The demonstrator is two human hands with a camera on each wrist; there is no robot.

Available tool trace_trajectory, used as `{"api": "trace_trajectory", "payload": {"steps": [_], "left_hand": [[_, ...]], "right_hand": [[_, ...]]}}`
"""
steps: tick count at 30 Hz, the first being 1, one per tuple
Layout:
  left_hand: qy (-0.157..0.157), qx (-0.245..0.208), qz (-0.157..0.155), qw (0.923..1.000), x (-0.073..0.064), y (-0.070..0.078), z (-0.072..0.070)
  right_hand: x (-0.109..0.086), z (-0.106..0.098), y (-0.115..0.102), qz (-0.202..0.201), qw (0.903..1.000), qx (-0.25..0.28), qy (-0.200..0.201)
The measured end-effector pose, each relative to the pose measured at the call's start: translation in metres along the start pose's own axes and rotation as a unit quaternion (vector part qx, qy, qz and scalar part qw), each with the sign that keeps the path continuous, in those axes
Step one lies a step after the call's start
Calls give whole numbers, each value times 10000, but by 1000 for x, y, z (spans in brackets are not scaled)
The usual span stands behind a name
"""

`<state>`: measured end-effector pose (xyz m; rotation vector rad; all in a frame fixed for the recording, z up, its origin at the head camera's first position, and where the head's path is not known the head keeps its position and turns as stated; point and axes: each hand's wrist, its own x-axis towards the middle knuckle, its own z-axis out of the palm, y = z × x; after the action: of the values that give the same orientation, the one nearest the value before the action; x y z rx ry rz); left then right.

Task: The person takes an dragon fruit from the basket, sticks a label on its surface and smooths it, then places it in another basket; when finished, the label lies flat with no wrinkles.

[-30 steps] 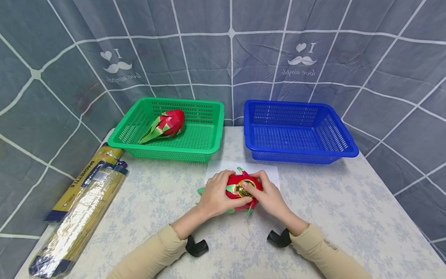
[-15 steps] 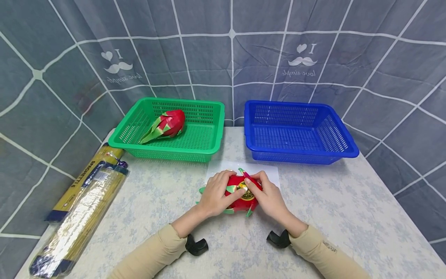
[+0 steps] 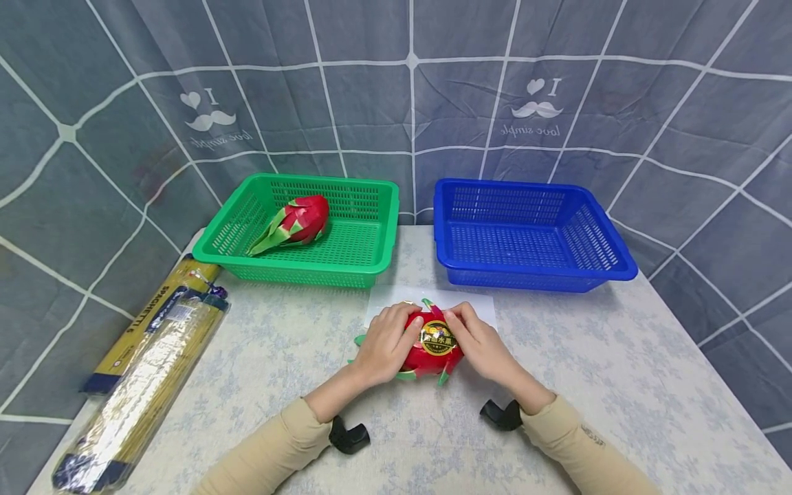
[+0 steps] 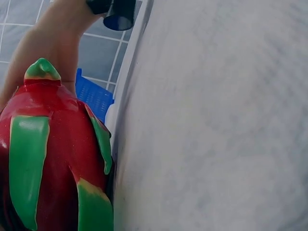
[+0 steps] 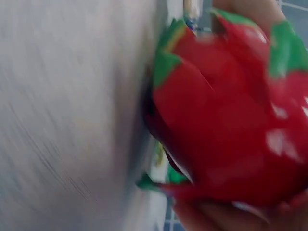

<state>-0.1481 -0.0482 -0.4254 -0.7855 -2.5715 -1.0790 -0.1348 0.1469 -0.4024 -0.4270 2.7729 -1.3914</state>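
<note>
A red dragon fruit (image 3: 421, 361) with green-tipped scales lies on its side at the middle of the table. On its upper face is a round black-and-gold sticker (image 3: 437, 338), fully in sight. My left hand (image 3: 380, 347) grips the fruit's left part, thumb over the top beside the sticker. At the right end my right hand (image 3: 485, 347) holds the fruit, its thumb and forefinger close by an upright scale. Seen from the left wrist, the dragon fruit (image 4: 62, 149) fills the lower left. In the right wrist view the dragon fruit (image 5: 226, 125) hides most of the fingers.
A green basket (image 3: 386, 237) at the back left holds another dragon fruit (image 3: 306, 218). Beside it stands a blue basket (image 3: 532, 265). White paper (image 3: 386, 297) lies behind the hands, and spaghetti packs (image 3: 151, 371) along the left edge.
The left thumb has drawn back left off the sticker. My right thumb has come off the sticker too, and that hand has shifted slightly right. The fruit stays in place.
</note>
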Motion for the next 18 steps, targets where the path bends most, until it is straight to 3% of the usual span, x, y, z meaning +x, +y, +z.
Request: {"api": "trace_trajectory", "payload": {"steps": [3,6,11,18], "left_hand": [[81,-79,13,9999,0,-2,1],[39,-175,-32,9998,1,-2,1],[-16,-115,-275,9996,1,2,1],[349,33,-717,9968,1,11,4]], "right_hand": [[2,-7,2,35,9978,185,-642],[3,-11,4,-7,9949,355,-947],[2,-10,3,-125,9957,344,-854],[-2,-8,0,-396,9960,-38,-796]]}}
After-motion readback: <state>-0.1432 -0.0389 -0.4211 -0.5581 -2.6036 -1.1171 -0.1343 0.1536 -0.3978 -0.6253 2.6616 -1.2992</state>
